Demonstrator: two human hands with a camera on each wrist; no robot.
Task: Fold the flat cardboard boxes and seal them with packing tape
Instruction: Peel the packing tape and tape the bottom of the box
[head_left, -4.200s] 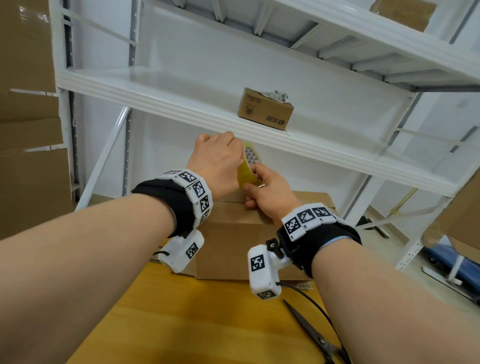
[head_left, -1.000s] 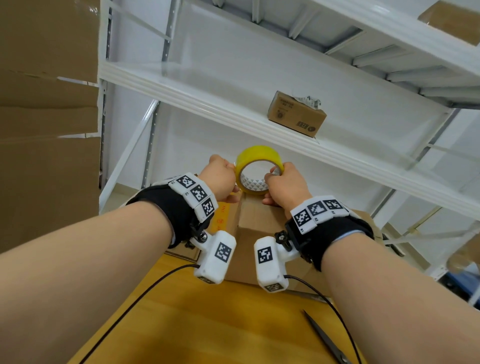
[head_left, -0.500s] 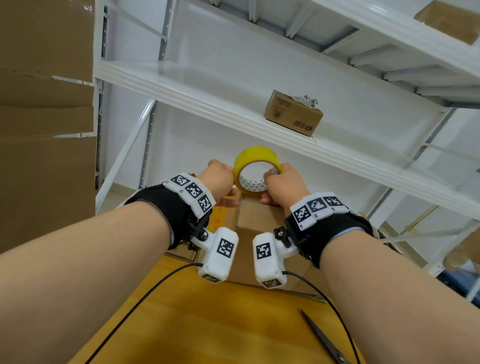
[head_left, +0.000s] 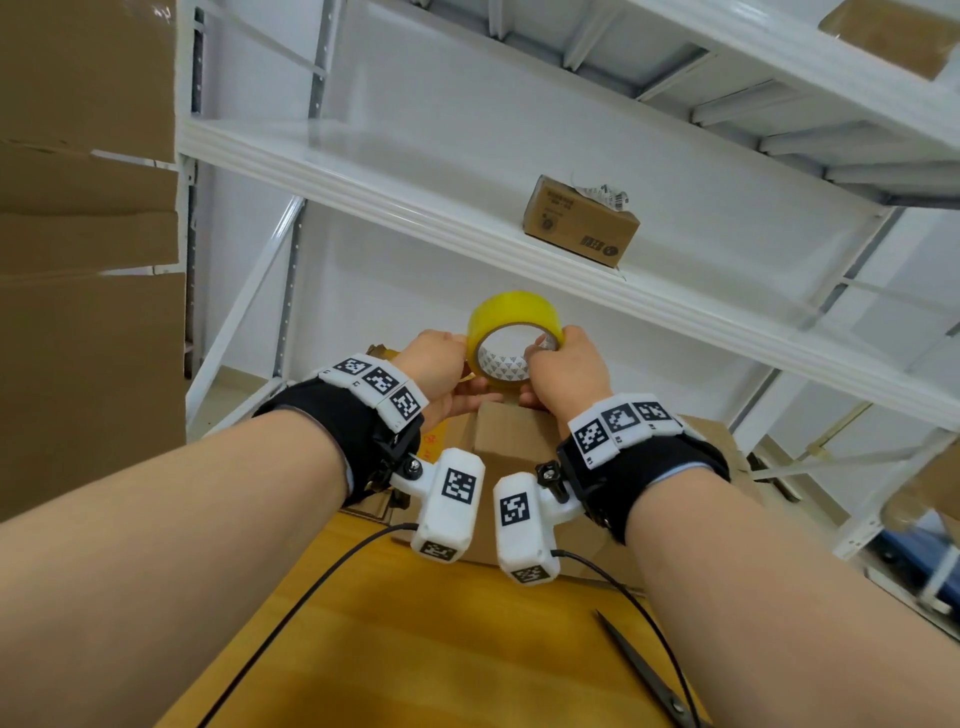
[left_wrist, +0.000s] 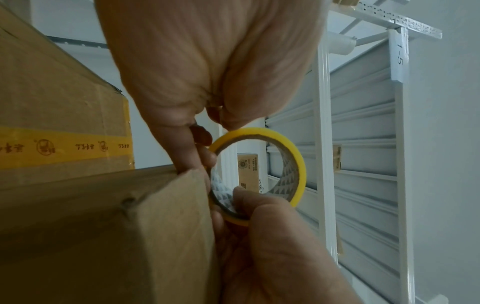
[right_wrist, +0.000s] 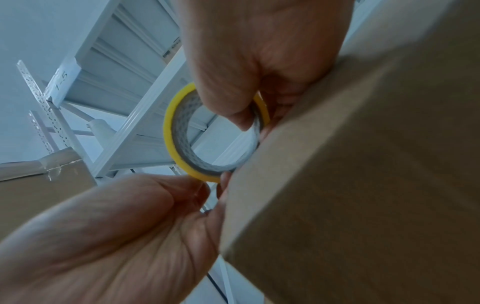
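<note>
On the near tabletop lie scissors at the right edge and black cables from the wrist cameras. Beyond them a box stands on the wood, and both hands meet above its far top edge. The right hand has its grip closed on the tape roll, thumb hooked through the core and fingers over the yellow outside. The left hand pinches at the roll's left rim, fingers curled against it; whether it holds a loose tape end cannot be told. Behind, a white shelf carries a small carton. Stacked cartons fill the left.
</note>
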